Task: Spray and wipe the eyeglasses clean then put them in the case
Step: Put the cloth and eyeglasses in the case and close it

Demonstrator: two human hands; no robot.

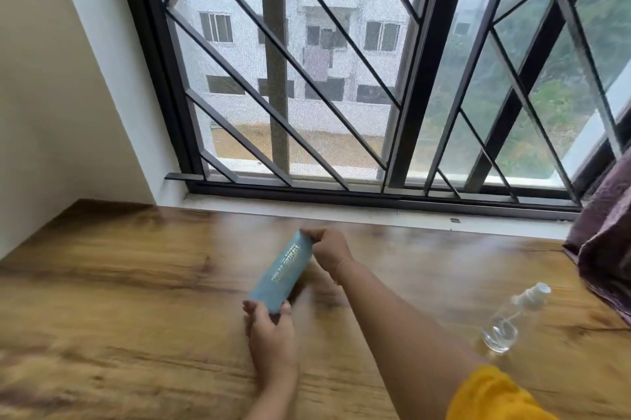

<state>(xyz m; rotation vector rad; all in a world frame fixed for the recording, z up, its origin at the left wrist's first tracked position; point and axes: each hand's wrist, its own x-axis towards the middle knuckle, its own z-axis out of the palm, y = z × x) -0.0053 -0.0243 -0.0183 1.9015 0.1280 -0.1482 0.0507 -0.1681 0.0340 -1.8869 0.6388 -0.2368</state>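
Blue and long, the case (285, 274) sits between our two hands, over the middle of the brown wooden surface (119, 283). It has gold letters (290, 264) on top, but they are too blurry for us to read. The case is closed. One end points toward us and the other end points toward the window (341, 78). We cannot tell if the case lies on the wood or is lifted a tiny bit above it.

Our left hand (271, 331) holds the end close to us. The thumb is on one side and the fingers are on the other side, so it pinches that end. Our right hand (327, 249) is at the far end. Its fingers are curled and they pinch the far tip of the case. A thin bracelet (343, 264) goes around the right wrist, and a yellow sleeve (495, 395) covers the top of that arm.

Our spray bottle (512, 320) is off to the right on the wood, well away from the case and from both hands. It is clear, with a white top (534, 295). It looks tilted, but we cannot tell if it really leans or stands straight.

Some purple cloth (607, 242) hangs down at the right edge and touches the wood. Behind the surface, the big window has dark slanted bars. A pale wall (51, 95) is on the left.
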